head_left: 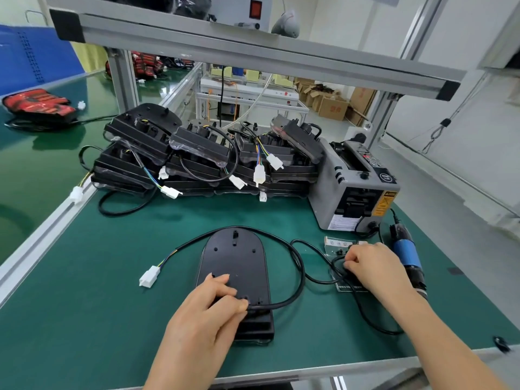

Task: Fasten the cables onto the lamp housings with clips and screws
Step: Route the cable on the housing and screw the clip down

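Head view: your left hand [213, 302] lies on the near end of the black lamp housing [235, 263]. The housing rests flat on the green mat [84, 305] right in front of you, with its rounded end pointing far. Your thumb and forefinger pinch the black cable [299, 280] where it meets the housing's near end. From there it bows out to the right, curves round the far rounded end and finishes at a white connector [150, 275], which lies on the mat just left of the housing. Your right hand [374, 266] is well to the right, knuckles up, with its fingers curled down onto a small parts tray [342, 246]. The fingertips are hidden, so you cannot tell whether they grasp anything. A second black cord [363, 311] loops under that hand and trails toward the near edge. Just right of the hand lies a blue electric screwdriver [408, 254]. At the far right stands a grey tape dispenser [354, 190], and to its left is a stack of housings [197, 159] with cables and white plugs hanging down.
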